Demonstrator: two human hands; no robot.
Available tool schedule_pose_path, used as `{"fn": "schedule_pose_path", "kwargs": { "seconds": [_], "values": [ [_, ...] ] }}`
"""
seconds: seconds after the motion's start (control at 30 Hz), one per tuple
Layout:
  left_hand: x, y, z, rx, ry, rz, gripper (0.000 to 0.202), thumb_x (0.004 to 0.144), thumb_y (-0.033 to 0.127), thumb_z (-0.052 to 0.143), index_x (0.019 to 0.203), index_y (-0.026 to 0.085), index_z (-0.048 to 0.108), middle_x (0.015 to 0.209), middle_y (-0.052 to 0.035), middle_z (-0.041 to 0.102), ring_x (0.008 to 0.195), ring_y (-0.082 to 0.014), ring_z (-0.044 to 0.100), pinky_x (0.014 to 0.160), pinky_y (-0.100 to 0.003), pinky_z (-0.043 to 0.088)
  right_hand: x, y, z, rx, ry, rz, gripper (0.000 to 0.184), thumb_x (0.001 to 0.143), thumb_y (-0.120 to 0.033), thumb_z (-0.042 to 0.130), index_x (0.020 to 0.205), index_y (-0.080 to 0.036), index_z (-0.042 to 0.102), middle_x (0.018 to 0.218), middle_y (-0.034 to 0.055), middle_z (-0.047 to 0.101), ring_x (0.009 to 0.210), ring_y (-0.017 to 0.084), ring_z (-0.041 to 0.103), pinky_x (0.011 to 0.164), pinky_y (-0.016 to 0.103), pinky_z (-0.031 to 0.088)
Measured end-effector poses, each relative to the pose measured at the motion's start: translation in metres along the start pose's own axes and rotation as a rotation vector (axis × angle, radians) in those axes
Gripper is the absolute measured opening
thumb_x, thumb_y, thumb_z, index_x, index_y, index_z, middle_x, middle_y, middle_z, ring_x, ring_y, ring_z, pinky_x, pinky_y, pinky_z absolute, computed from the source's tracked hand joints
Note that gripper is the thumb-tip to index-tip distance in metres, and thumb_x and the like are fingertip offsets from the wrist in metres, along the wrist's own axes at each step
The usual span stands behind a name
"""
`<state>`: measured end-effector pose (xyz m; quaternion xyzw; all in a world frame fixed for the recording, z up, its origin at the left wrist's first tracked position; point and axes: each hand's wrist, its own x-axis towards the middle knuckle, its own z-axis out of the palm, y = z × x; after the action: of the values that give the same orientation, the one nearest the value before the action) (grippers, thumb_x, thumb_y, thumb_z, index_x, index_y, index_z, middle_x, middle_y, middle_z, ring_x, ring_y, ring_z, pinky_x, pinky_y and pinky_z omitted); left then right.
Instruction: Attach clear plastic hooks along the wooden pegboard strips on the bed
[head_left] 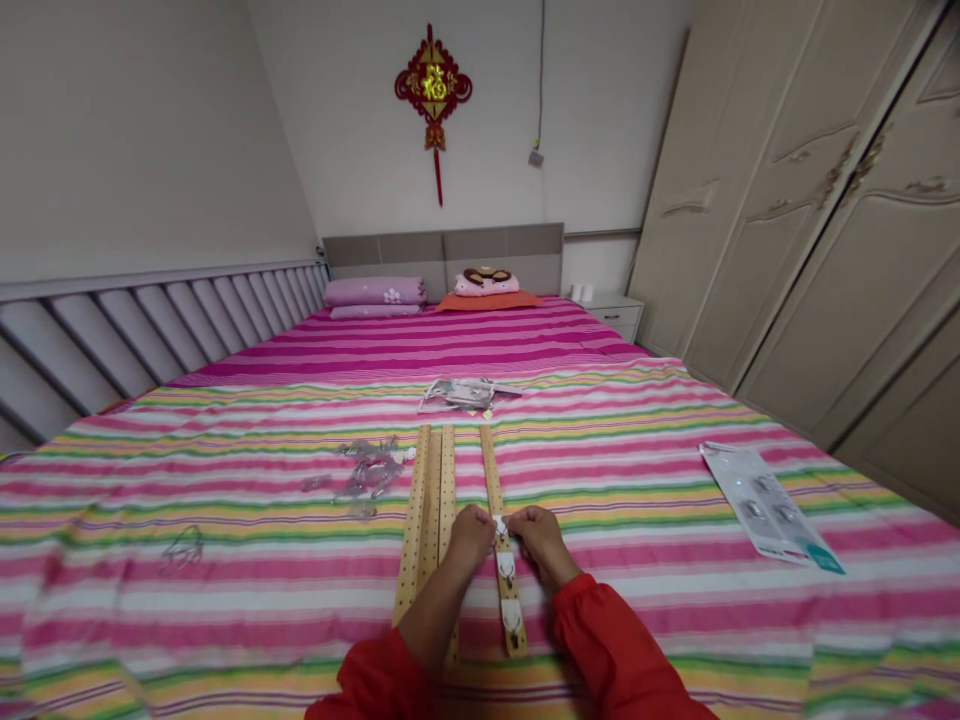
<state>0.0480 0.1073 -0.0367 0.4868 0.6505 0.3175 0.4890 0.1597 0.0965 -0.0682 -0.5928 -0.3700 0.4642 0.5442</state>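
A narrow wooden strip with rows of holes (491, 470) lies lengthwise on the bed in front of me. Two white hooks, a middle one (506, 568) and a nearer one (512, 613), sit on its near half. Farther up the strip is another white hook (500, 524), between my hands. My left hand (472, 535) is closed, its fingertips pinching that hook's left edge. From the other side, my right hand (538, 538) pinches the right edge, thumb and finger together. The fingers partly cover this hook.
More perforated wooden strips (413, 530) lie to the left, under my left forearm. Small clear plastic packets (371, 470) are heaped beyond them. A plastic bag (461, 393) lies ahead, a blister pack (769, 505) far right, and a thin clear wrapper (184, 547) far left.
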Motion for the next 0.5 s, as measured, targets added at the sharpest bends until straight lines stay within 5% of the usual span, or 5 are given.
{"fn": "schedule_pose_path", "kwargs": {
  "seconds": [0.2, 0.5],
  "values": [
    [-0.004, 0.004, -0.003, -0.042, -0.011, -0.022, 0.017, 0.074, 0.009, 0.051, 0.064, 0.019, 0.042, 0.043, 0.0089, 0.046, 0.043, -0.0084, 0.048, 0.050, -0.020, 0.041, -0.009, -0.005, -0.001, 0.048, -0.030, 0.002, 0.037, 0.060, -0.048, 0.066, 0.045, -0.022, 0.044, 0.031, -0.0087, 0.038, 0.026, 0.005, 0.028, 0.031, 0.022, 0.016],
    [-0.006, 0.014, -0.013, 0.019, -0.061, 0.007, 0.016, 0.070, 0.013, 0.055, 0.060, 0.019, 0.044, 0.042, 0.0070, 0.048, 0.042, -0.0103, 0.048, 0.050, -0.023, 0.042, 0.003, 0.004, 0.000, -0.042, 0.032, -0.029, 0.038, 0.048, -0.043, 0.075, 0.041, -0.022, 0.044, 0.035, -0.0078, 0.039, 0.036, 0.007, 0.030, 0.038, 0.024, 0.022]
  ]
}}
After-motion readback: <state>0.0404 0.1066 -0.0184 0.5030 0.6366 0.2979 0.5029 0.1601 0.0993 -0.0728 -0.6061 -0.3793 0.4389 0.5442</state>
